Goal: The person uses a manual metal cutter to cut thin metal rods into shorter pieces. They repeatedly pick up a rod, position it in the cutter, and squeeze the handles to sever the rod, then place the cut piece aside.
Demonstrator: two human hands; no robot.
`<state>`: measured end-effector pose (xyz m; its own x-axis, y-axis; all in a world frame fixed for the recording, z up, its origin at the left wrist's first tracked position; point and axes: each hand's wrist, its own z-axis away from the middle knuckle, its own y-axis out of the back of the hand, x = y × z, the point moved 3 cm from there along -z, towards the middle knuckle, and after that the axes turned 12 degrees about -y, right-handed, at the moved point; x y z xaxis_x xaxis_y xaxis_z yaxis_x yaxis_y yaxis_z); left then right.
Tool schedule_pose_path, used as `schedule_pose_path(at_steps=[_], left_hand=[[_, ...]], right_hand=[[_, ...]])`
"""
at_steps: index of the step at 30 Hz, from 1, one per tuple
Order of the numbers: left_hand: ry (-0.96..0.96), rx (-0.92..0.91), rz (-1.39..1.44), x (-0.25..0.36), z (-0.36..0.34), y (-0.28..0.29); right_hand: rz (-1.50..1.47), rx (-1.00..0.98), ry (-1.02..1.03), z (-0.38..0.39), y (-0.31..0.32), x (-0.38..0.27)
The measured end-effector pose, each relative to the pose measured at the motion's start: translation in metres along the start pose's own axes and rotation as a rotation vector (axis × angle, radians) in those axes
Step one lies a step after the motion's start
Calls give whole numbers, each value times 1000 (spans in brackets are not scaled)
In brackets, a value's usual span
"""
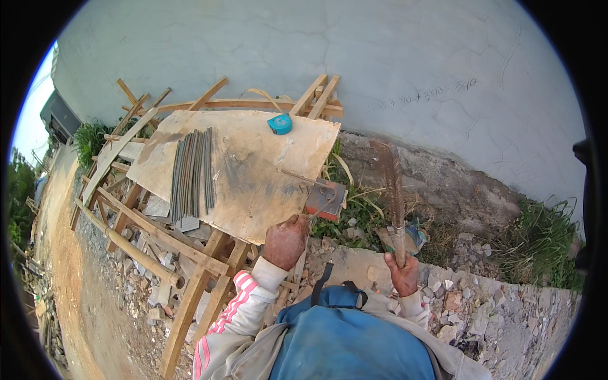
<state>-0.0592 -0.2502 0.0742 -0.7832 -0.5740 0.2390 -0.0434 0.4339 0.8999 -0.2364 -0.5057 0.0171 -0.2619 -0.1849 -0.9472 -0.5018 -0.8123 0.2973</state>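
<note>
- Gripping with both hands, well apart: our left hand [286, 242] is a fist that appears closed around the near end of a thin, bent, dark metal rod [334, 197], and our right hand [403, 273] is wrapped around the lower end of a long, rust-brown metal bar [397, 212] held upright.
- The rod lies at the right edge of the pale, stained plywood table [269, 206], over a red-and-grey rectangular block [324, 209].
- What we judge done: the rod shows a bend at the block; we cannot tell whether its shape is complete.
- What we judge left: the bundle of straight, grey-green metal rods [193, 171] lies side by side on the table, unbent and untouched.
- Our bright blue tape measure [279, 124] rests at the table's far edge, out of our hands.
</note>
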Motion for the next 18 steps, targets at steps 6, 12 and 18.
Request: schedule_pose_path(at_steps=[6, 12, 18], left_hand=[[55, 386, -6, 6, 1, 73], [261, 408, 401, 16, 10, 85], [455, 366, 956, 26, 22, 50]], right_hand=[[-125, -3, 101, -60, 20, -20], [-145, -135, 295, -115, 9, -56], [-194, -569, 149, -139, -27, -64]])
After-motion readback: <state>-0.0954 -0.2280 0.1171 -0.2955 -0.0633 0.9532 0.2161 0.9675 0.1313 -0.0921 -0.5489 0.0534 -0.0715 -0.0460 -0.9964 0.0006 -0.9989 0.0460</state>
